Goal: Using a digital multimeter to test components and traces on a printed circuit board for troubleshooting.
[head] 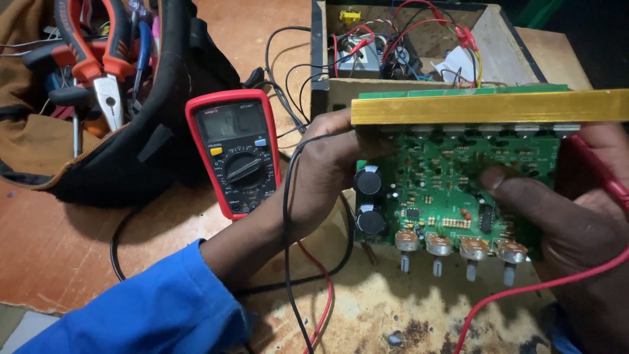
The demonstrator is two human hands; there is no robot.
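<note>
Both hands, left point(327, 164) and right point(570, 216), grip the green circuit board point(452, 190), long axis sideways, knobs toward the wearer.

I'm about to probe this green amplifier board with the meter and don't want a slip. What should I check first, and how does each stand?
1. Circuit board held firm: ok, left hand at its left edge, right hand over its right side.
2. Multimeter within sight: ok, lying face up left of the board.
3. Meter display showing a reading: cannot tell, screen too dim.
4. Red probe in hand: ok, it runs along the right hand.
5. Black lead free: not ok, draped across the left wrist.
6. Probe tip placement: cannot tell, hidden.
</note>
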